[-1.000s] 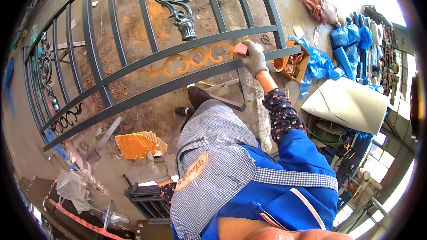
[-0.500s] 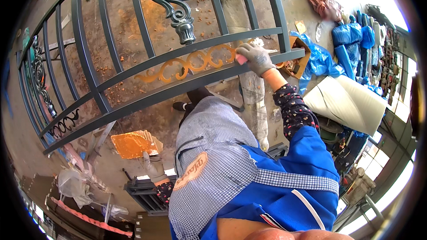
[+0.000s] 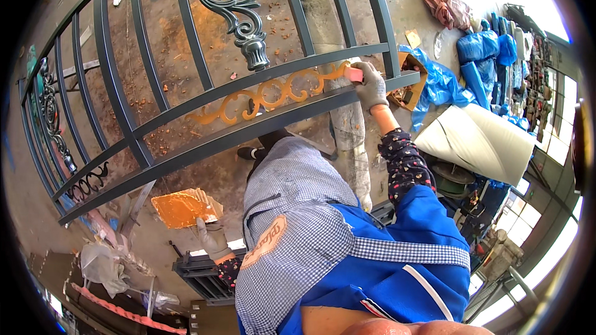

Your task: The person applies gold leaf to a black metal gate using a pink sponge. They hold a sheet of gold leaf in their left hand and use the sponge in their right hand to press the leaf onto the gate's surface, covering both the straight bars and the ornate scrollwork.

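Observation:
My right hand, in a grey work glove, pinches a small pink sponge block against the right end of a gold-coloured scroll ornament. That ornament runs between two dark grey rails of a metal gate panel. Lower left, my gloved left hand grips the edge of a piece of cardboard coated with wet-looking orange-gold paint. The cardboard is held apart from the gate, below its lower rail. A dark, unpainted-looking scroll sits in the panel's far left part.
A cast rosette ornament stands between the upright bars. Right of the gate are an open cardboard box, blue plastic sheeting and a roll of white foam. Dark metal frames lie near my left arm.
My right hand has shifted right along the gold scroll with the sponge, to its end. My left hand still holds the cardboard, tilted slightly differently. The whole view has moved a little.

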The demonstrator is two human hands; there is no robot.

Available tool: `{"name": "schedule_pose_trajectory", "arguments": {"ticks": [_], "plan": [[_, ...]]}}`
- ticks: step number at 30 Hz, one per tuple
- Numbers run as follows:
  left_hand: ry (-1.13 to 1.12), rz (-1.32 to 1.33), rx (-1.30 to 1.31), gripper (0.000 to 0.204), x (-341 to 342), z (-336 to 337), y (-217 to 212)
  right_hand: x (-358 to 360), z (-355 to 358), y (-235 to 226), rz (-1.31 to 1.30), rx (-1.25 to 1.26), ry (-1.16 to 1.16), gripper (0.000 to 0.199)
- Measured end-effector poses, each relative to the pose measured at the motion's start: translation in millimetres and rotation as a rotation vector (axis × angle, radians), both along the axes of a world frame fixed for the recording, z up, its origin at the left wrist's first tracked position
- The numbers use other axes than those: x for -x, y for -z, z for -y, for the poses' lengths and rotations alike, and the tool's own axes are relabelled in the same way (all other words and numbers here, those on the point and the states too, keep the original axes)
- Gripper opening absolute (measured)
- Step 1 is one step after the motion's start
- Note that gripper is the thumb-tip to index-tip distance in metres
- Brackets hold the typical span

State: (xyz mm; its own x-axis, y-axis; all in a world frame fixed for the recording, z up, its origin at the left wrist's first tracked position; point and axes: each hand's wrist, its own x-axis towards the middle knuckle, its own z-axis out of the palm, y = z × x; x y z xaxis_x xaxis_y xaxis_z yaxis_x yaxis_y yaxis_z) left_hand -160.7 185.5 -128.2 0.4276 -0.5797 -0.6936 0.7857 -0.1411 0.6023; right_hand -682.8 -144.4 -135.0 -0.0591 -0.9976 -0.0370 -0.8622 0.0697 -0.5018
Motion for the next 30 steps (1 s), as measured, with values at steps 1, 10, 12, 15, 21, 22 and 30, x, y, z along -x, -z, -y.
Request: {"name": "schedule_pose_trajectory", "arguments": {"ticks": [1, 10, 12, 15, 21, 22, 30], "plan": [[0.000, 0.005, -0.007, 0.049, -0.5, 1.4, -1.7, -3.1, 0.1, 4.6, 0.045, -0.029, 0.062, 0.033], [0.045, -0.107, 0.060, 0.056, -7.9, 11.1, -10.6, 5.4, 4.6, 6.5, -0.101, 0.043, 0.054, 0.033], [0.038, -0.093, 0.060, 0.056, -9.0, 12.1, -8.9, -6.3, 1.9, 3.9, -0.111, 0.036, -0.100, 0.035], [-0.009, -0.051, 0.087, 0.055, -11.1, 7.4, -1.9, 5.1, 7.4, 21.0, -0.202, 0.005, -0.082, 0.037], [-0.062, -0.009, 0.080, 0.052, 1.4, 24.5, -28.8, -2.5, 8.9, 10.9, -0.133, -0.048, -0.079, 0.040], [-0.110, 0.019, 0.061, 0.051, -4.9, 14.9, -21.4, -6.1, 8.4, 16.1, -0.165, -0.073, -0.138, 0.039], [-0.260, 0.125, 0.278, 0.057, -21.4, -3.2, -53.8, -67.4, 20.0, -16.7, 0.091, 0.010, -0.118, 0.037]]}}
